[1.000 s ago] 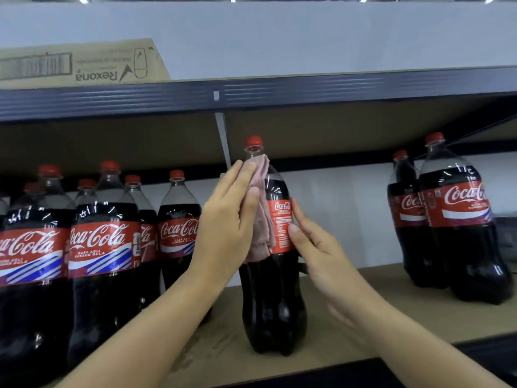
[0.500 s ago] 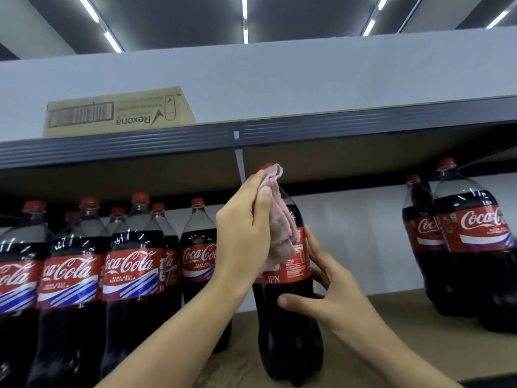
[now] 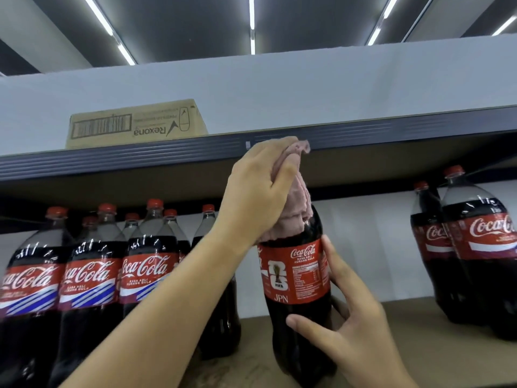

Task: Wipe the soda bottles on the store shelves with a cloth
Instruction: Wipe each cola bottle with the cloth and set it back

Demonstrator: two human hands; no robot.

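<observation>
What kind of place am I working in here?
Most likely a shop aisle or its stockroom: long metal shelving carries rows of identical cola bottles, a sealed Rexona carton sits on the shelf above, and strip lights run along the ceiling.

A shop aisle is shown. Rows of identical cola bottles [image 3: 89,278] are stocked label-forward on a long metal shelf [image 3: 419,329], with more of the same bottles [image 3: 475,247] grouped further right. A price-strip rail [image 3: 140,156] is fitted along the upper shelf edge, a sealed cardboard carton [image 3: 134,124] of stock is stored above, and strip ceiling lights [image 3: 251,23] are mounted overhead.
</observation>
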